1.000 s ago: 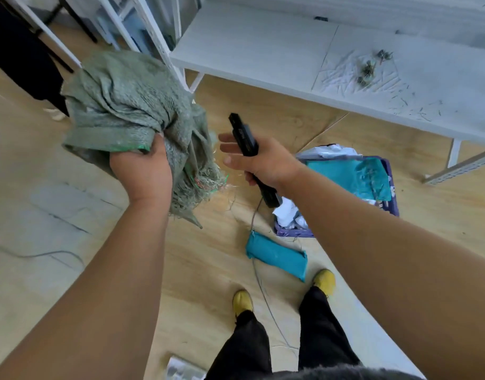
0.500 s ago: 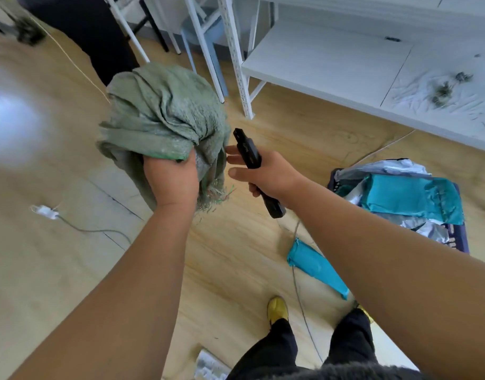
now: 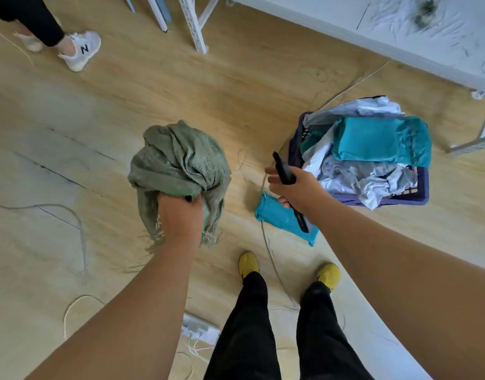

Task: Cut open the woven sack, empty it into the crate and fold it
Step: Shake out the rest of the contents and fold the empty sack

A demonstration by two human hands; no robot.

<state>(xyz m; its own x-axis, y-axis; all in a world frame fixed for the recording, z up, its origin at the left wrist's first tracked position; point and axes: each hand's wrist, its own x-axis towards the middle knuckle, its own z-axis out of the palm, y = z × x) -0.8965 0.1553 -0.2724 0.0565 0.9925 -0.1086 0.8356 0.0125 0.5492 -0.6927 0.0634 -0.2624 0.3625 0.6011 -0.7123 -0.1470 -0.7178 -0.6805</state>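
Above floor; left hand fingers clutch bunched sack; right hand grips cutter

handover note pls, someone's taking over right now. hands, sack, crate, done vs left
Left hand: shut on the green woven sack, bunched in a wad, frayed edge hanging below the fist.
Right hand: shut on the black cutter; whether the blade is out cannot be told.
Crate: on the floor to the right, holding teal and silver packets.
One teal packet lies on the floor beside the crate.
Done: the sack looks cut open and emptied.
Left: probably put the stray packet in the crate, set the cutter down, fold the sack properly.
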